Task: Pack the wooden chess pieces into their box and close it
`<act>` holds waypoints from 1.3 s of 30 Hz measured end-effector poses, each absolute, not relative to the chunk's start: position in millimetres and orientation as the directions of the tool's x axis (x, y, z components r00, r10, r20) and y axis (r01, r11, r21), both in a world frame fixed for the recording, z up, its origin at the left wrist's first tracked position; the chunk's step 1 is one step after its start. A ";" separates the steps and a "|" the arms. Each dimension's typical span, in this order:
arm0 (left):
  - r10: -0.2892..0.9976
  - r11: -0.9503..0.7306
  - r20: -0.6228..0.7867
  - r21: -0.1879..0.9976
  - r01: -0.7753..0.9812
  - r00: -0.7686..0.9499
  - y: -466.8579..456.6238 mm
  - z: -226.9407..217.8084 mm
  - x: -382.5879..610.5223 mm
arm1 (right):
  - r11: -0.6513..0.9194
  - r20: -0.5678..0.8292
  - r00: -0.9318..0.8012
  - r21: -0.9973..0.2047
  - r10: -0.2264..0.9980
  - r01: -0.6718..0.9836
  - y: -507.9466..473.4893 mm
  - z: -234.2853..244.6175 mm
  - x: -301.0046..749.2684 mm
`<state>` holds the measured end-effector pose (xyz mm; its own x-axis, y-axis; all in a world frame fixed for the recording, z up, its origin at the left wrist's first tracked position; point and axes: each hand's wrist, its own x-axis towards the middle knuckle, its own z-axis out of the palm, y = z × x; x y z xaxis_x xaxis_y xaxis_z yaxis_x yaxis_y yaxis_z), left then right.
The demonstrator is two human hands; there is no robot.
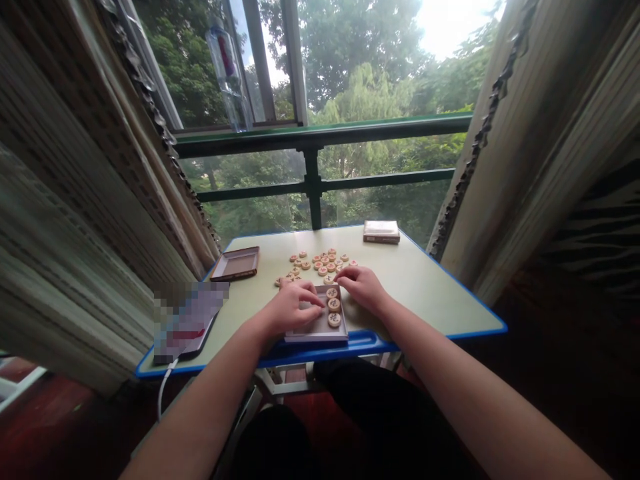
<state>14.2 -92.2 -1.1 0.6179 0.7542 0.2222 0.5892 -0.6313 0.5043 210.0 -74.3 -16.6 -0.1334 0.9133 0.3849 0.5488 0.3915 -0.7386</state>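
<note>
"While a striped curtain is hanging at the far left, what is lying beside it on the table?"

"A flat device, its face blurred out, is resting at the left corner, and a white cable is trailing from its near end over the edge. Beyond it, a shallow brown lid is lying with its hollow side up, and higher up a clear bottle is standing by the window."

"And the left hand?"

"It is hovering over the left side of the open box, fingers loosely curved and a little apart. I cannot tell whether it is holding or touching anything."

"Where are the game pieces?"

"Three round boxed pieces are lining up along the box's right side. Past its far wall, loose pieces are spreading over the table in an uneven cluster."

"What is the right hand doing?"

"It is bending its fingers narrowly near the closest loose pieces, just beyond the box's far right corner; whether it is gripping one, I cannot tell."

"Farther right?"

"A small closed case is sitting near the far edge, and another curtain is hanging beyond."
</note>
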 end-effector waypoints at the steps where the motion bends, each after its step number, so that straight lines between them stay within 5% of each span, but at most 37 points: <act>1: 0.751 -0.639 0.236 0.497 0.587 0.617 -92.8 -0.8 14.2 | 0.389 0.381 -0.135 -0.740 0.915 0.549 -74.3 -16.5 210.1; 4: 0.757 -0.650 0.341 0.489 0.582 0.557 -94.3 0.2 12.1 | 0.383 0.371 -0.138 -0.745 0.918 0.546 -74.0 -16.4 210.5; 10: 0.827 -0.512 0.549 0.644 0.569 0.123 -82.3 7.3 4.5 | 0.353 0.365 -0.094 -0.752 0.926 0.557 -71.8 -18.0 209.3; 19: 0.836 -0.541 0.381 0.453 0.709 0.395 -18.1 20.9 13.7 | 0.327 0.306 -0.132 -0.771 0.943 0.547 -69.1 -18.2 208.1; 22: 0.847 -0.507 0.428 0.468 0.724 0.317 -3.0 3.4 3.0 | 0.300 0.272 -0.139 -0.745 0.952 0.596 -65.9 -19.3 209.6; 31: 0.922 -0.385 0.223 0.628 0.676 0.317 11.5 -19.1 -11.2 | 0.324 0.272 -0.179 -0.737 0.945 0.593 -21.2 -17.4 199.9; 39: 0.915 -0.403 0.256 0.503 0.764 0.313 14.9 -21.8 -9.2 | 0.331 0.232 -0.243 -0.764 0.942 0.554 2.3 -20.7 196.6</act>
<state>-9.2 14.9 -21.8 0.3132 0.9146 0.2557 0.7645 -0.4026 0.5035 196.6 2.3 -20.7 -0.2435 0.9418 0.2317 0.5543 0.3312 -0.7636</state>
